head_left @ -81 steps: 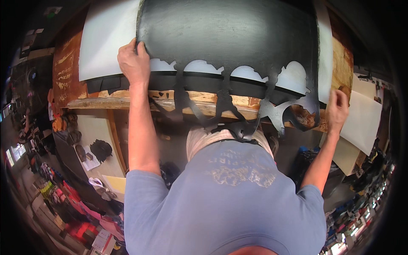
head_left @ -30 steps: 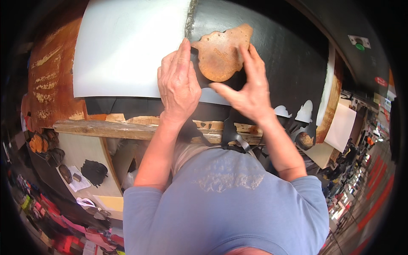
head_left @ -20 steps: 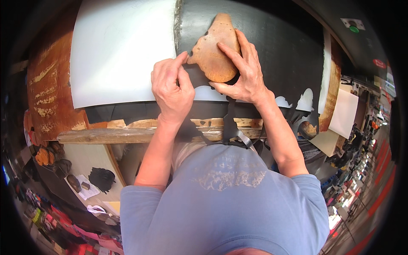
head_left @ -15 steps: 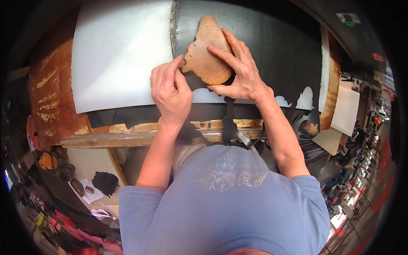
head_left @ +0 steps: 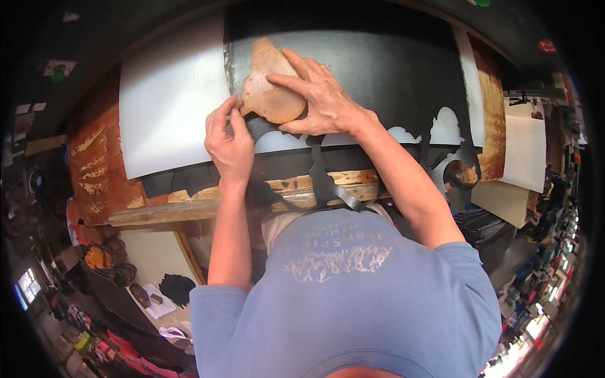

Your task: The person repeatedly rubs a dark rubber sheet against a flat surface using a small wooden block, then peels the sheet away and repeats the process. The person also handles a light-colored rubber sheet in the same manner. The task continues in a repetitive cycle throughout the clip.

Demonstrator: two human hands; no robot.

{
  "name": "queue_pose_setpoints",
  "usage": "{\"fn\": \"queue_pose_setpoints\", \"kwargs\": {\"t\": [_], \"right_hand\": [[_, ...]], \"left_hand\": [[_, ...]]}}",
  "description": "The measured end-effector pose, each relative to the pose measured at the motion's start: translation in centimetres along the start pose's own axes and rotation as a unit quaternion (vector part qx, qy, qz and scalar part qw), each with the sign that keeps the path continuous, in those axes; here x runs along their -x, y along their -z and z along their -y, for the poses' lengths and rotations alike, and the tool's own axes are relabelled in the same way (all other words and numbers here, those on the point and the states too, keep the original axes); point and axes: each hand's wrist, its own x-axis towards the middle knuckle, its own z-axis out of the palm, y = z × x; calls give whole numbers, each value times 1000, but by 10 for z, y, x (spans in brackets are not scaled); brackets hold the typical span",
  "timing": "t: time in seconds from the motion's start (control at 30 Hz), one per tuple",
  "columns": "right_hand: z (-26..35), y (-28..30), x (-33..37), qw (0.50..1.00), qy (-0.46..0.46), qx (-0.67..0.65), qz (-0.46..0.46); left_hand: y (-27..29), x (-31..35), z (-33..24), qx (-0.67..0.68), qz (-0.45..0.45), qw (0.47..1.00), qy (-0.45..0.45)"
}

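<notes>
A tan, teardrop-like template [head_left: 272, 94] with a notched left edge lies flat on a smooth black sheet [head_left: 391, 69], which looks like leather. Over the template my right hand [head_left: 324, 101] is spread, its fingers on the face and right side and its thumb at the lower edge, gripping it against the sheet. My left hand [head_left: 228, 142] is closed in a pinch at the template's lower left corner. Whatever sits between those fingertips is too small to make out. Just below the template, the black sheet has cut-out gaps and narrow strips [head_left: 320, 170] hanging toward me.
A white sheet [head_left: 173, 101] covers the table's left part. Along the near side runs a rough wooden edge [head_left: 164, 213]. Rounded cut-outs [head_left: 446, 126] show white at the right. Brown shoe-like pieces [head_left: 97, 255] and a black bundle [head_left: 176, 288] are at lower left.
The whole view has shifted and tilted. My left fingertips have slid slightly down the template's left edge to its lower corner. My right hand keeps its place on the template.
</notes>
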Motion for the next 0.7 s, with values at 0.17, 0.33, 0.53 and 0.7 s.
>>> {"fn": "queue_pose_setpoints", "kwargs": {"t": [0.17,0.33,0.53,0.7], "right_hand": [[12,23,27,997,-28,-64,-29],[23,43,98,974,-169,-73,-133],[15,25,100,971,-51,-36,-230],[22,43,109,957,-109,-97,-251]], "left_hand": [[25,42,-35,-16,44,998,-41],[13,117,-50,0,171,983,-70],[-13,132,-26,-124,101,963,-217],[-13,125,-16,-145,71,959,-231]]}}
